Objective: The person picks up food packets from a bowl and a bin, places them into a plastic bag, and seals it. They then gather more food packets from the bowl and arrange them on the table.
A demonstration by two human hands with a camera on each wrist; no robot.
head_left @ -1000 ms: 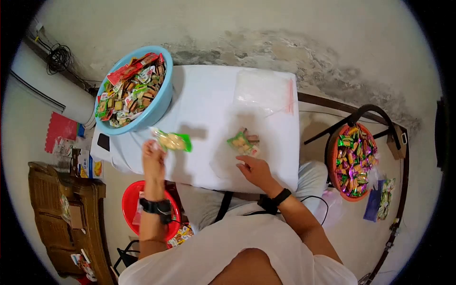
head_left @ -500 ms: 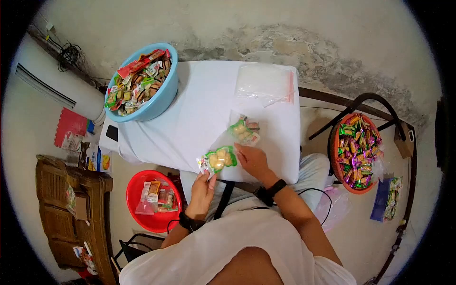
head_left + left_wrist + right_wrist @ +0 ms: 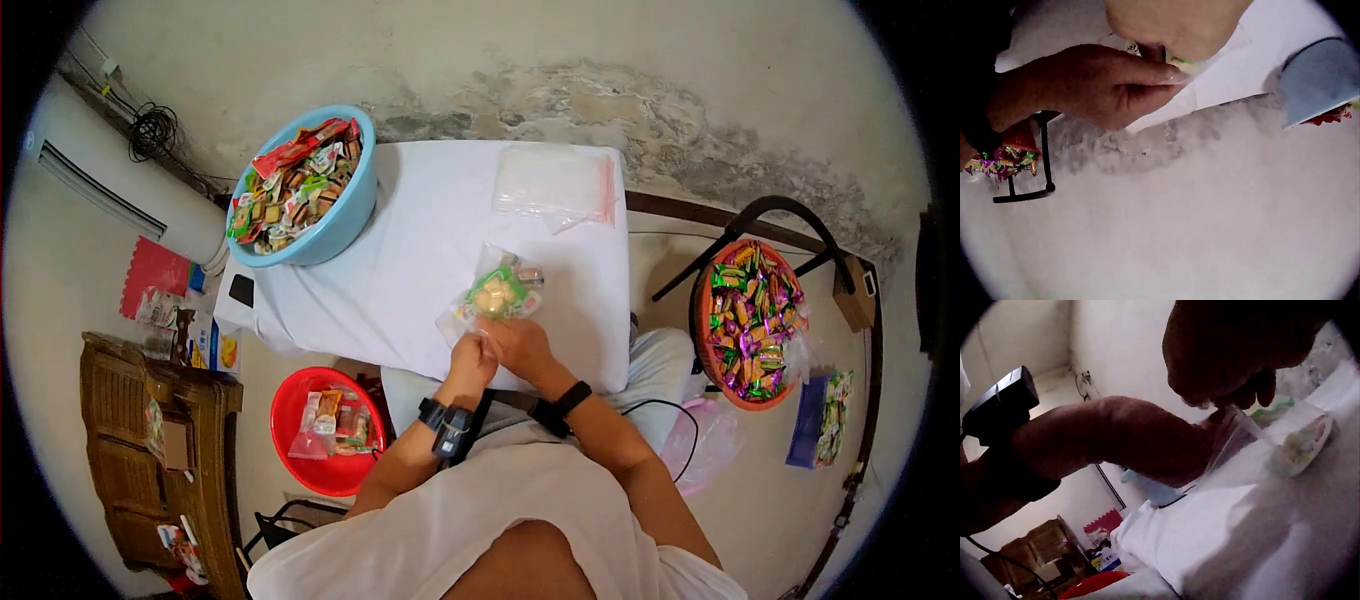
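Both hands meet at the mouth of a clear plastic bag near the table's front edge. My left hand pinches the bag's edge, fingers close against the other hand. My right hand also pinches that edge; in the left wrist view the right hand's thumb and fingertips come together on the clear film. A green-edged packet of pale yellow pieces shows at the bag, and a brownish wrapped snack lies beside it. In the right wrist view the bag stretches from the fingers down to the white cloth.
A blue tub heaped with wrapped snacks stands at the table's back left. Flat clear bags lie at the back right. A red basin with filled bags is at lower left, and an orange basket of shiny wrapped snacks at right.
The left hand has brought the green-edged packet from the left, near the tub, over to the bag on the table. It now pinches the bag's edge next to the right hand.
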